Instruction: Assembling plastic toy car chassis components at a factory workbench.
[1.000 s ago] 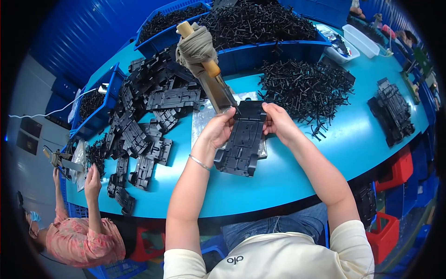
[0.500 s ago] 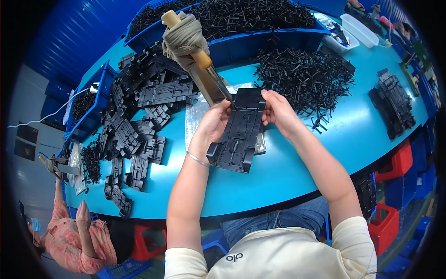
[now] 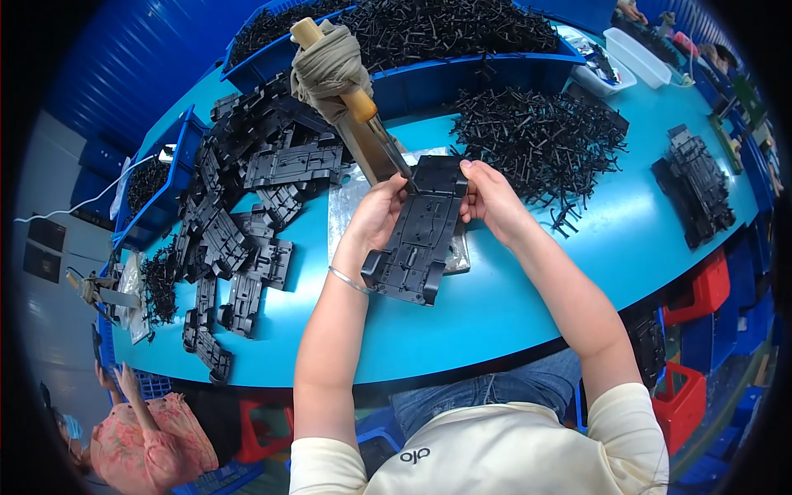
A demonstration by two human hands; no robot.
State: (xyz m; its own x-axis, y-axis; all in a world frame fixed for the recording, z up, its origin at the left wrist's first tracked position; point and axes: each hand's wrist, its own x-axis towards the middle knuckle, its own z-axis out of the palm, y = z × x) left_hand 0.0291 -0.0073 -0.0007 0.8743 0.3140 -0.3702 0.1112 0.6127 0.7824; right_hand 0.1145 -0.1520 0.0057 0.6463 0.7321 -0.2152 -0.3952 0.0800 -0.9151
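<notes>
Between my two hands is a black moulded plastic chassis part [image 3: 414, 235], long and flat with raised rims, tilted over the table. My left hand [image 3: 379, 210] grips its left edge near the far end. At the far right corner, the fingers and thumb of my right hand [image 3: 488, 200] pinch the edge. The metal rod of a wooden-handled tool [image 3: 360, 106], bound with grey cloth to an upright stand, reaches down to the part's far left side. Whether its tip touches the plastic is hard to tell. Under the part lies a shiny silver sheet [image 3: 345, 202].
Similar black parts [image 3: 285, 165] pile up on the left, and a stack [image 3: 700, 188] stands far right. Small black sprue-like bits form a heap [image 3: 540, 140] and fill a blue bin [image 3: 462, 87] at the back. A co-worker [image 3: 153, 441] sits at lower left; red stools [image 3: 681, 404] flank the table.
The chassis part has shifted very slightly left in both my hands and tilted a little. The co-worker at lower left has lowered the raised arm away from the other tool stand.
</notes>
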